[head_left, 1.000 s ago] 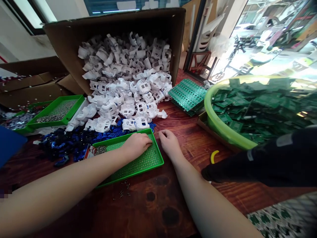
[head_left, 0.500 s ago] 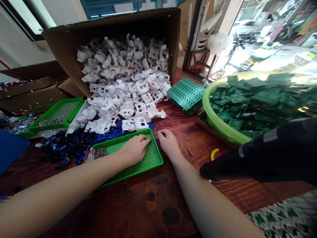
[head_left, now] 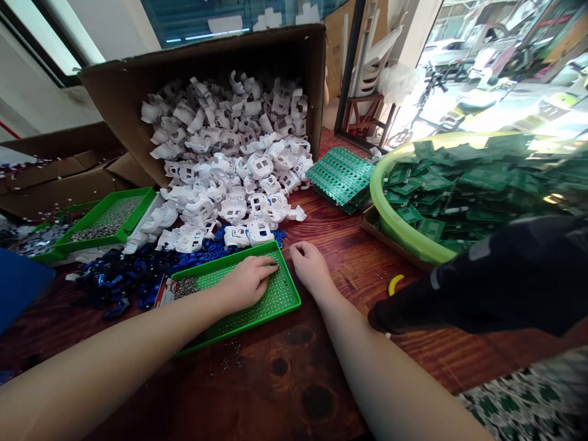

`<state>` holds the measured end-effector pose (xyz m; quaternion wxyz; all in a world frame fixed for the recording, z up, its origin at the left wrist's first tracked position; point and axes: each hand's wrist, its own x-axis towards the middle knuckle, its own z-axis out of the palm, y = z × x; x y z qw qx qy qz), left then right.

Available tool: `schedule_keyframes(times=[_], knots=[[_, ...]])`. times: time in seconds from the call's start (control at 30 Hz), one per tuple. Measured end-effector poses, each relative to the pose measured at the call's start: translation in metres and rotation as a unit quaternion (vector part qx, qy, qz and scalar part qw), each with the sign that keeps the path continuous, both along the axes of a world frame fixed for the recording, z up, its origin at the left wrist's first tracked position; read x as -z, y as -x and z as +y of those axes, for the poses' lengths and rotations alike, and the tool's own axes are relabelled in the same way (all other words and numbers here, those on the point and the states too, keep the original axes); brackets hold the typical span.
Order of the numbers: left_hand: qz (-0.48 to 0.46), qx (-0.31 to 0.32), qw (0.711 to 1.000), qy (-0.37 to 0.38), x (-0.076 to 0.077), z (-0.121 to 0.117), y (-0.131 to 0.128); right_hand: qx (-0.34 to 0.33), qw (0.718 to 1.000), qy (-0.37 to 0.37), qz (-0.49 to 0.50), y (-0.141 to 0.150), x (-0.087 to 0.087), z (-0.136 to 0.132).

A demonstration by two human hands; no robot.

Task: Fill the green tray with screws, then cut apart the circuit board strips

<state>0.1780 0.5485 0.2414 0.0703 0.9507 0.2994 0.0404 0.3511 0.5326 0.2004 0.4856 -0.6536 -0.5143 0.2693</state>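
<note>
A green tray [head_left: 255, 320] lies in front of me, its bottom a grid of small holes, many with shiny dots in them. Small metal screws [head_left: 186, 286] are heaped at its left end. My left hand [head_left: 248, 282] is over the tray, fingers stretched towards the right end and touching the grid, thumb apart from them. I see nothing held in it. My right hand [head_left: 310, 264] rests on the wooden table just beyond the tray's right edge, fingers curled and thumb against them. Whatever its fingertips may hold is hidden.
White plastic shells [head_left: 229, 177] spill from a cardboard box [head_left: 114, 98] behind the tray. Blue parts [head_left: 124, 275] lie left. Green circuit boards [head_left: 342, 177] and a yellow-green basin [head_left: 390, 214] stand right. A person's dark sleeve [head_left: 482, 282] reaches in. Loose screws [head_left: 232, 355] lie near the front.
The view has shifted slightly. My left fingers have moved a little down over the grid, straighter than before. The right hand keeps its place beside the tray.
</note>
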Motion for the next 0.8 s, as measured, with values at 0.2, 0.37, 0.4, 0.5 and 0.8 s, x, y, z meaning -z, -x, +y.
schedule_keyframes(times=[0.2, 0.37, 0.4, 0.5, 0.8], knots=[[-0.026, -0.016, 0.999, 0.02, 0.0026, 0.0004, 0.0022, -0.004, 1.0, 0.0, -0.001, 0.0002, 0.0012, 0.0012], [-0.023, -0.026, 0.999, -0.001, 0.0076, -0.0019, 0.0058, -0.003, 1.0, -0.002, -0.002, 0.0004, 0.0011, 0.0007], [-0.016, -0.017, 1.0, -0.008, 0.0077, -0.0028, 0.0062, -0.003, 1.0, -0.002, -0.003, 0.0005, 0.0009, 0.0006], [0.007, 0.007, 0.999, -0.035, 0.0072, -0.0048, 0.007, -0.002, 1.0, -0.004, -0.003, 0.0006, 0.0007, 0.0007], [0.077, 0.002, 0.994, -0.075, -0.0002, -0.0039, 0.0044, -0.003, 1.0, -0.003, -0.002, -0.0005, 0.0012, 0.001]])
